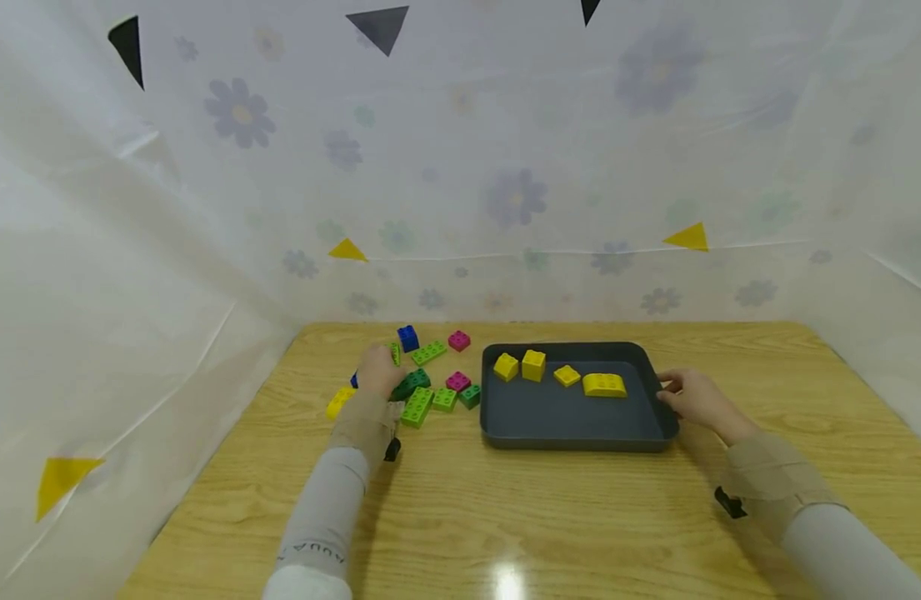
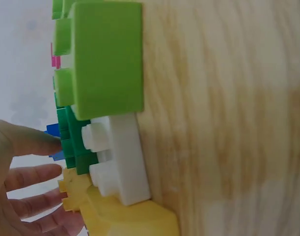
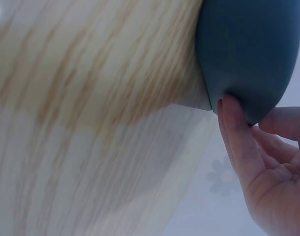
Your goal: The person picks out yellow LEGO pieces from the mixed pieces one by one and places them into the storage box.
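My left hand point(image 1: 380, 371) is among the loose toy bricks left of the tray. In the left wrist view its thumb and fingers point(image 2: 34, 177) are spread beside a green brick point(image 2: 73, 142) and a yellow brick point(image 2: 73, 184), with nothing visibly gripped. A white brick point(image 2: 127, 160) and a light green brick point(image 2: 108, 59) stand closer to that camera. My right hand point(image 1: 696, 402) holds the dark grey tray point(image 1: 573, 444) by its right end, fingers against the outer wall and thumb at the rim. Inside lie several yellow bricks, among them a long rounded one point(image 1: 604, 386).
Around my left hand lie a blue brick point(image 1: 408, 338), a magenta brick point(image 1: 458, 340), light green bricks point(image 1: 417, 407), a dark green brick point(image 1: 471, 396) and a yellow brick point(image 1: 341, 402). The wooden table point(image 1: 460, 517) is bordered by a white flowered curtain point(image 1: 460, 167).
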`<action>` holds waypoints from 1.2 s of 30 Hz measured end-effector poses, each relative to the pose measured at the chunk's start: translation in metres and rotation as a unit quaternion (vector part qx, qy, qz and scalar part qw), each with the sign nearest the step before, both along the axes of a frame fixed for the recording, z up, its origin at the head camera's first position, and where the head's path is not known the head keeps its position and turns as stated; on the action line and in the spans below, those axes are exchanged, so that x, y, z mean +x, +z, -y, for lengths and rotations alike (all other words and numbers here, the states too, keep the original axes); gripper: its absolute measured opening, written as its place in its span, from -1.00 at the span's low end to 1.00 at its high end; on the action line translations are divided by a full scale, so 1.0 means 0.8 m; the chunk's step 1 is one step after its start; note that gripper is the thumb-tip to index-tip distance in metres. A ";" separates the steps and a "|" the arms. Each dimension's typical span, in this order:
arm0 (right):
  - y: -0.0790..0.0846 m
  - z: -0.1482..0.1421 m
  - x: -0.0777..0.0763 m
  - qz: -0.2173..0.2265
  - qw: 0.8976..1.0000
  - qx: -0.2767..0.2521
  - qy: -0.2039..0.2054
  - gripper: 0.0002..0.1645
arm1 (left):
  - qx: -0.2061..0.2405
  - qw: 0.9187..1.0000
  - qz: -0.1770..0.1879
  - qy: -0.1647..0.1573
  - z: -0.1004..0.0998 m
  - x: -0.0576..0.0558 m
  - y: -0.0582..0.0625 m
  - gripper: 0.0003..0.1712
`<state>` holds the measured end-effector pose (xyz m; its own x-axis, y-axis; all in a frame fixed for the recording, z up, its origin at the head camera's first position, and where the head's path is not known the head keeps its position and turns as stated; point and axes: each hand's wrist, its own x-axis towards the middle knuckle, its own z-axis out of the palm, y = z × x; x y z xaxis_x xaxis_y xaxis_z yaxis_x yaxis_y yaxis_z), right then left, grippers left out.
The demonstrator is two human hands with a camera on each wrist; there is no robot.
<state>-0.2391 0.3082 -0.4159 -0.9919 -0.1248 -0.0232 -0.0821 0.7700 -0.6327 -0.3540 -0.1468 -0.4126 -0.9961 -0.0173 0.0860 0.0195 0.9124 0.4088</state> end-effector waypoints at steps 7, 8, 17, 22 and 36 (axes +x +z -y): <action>-0.002 -0.001 -0.002 -0.004 1.000 0.002 0.003 -0.53 | -0.005 0.999 0.008 0.034 0.000 0.001 -0.004 -0.85; -0.002 -0.001 -0.002 -0.005 1.000 0.003 0.003 -0.53 | -0.008 0.999 0.008 0.036 0.000 0.001 -0.005 -0.85; -0.002 0.000 -0.002 -0.011 1.000 0.005 -0.001 -0.54 | 0.012 0.999 0.014 0.044 0.000 0.000 -0.004 -0.82; -0.003 -0.001 -0.003 -0.010 1.000 0.006 0.000 -0.54 | 0.035 0.998 0.032 0.049 0.001 0.001 -0.003 -0.82; -0.004 -0.004 -0.001 -0.013 1.000 -0.007 0.006 -0.51 | 0.065 0.998 0.004 0.017 -0.011 0.001 0.022 -0.75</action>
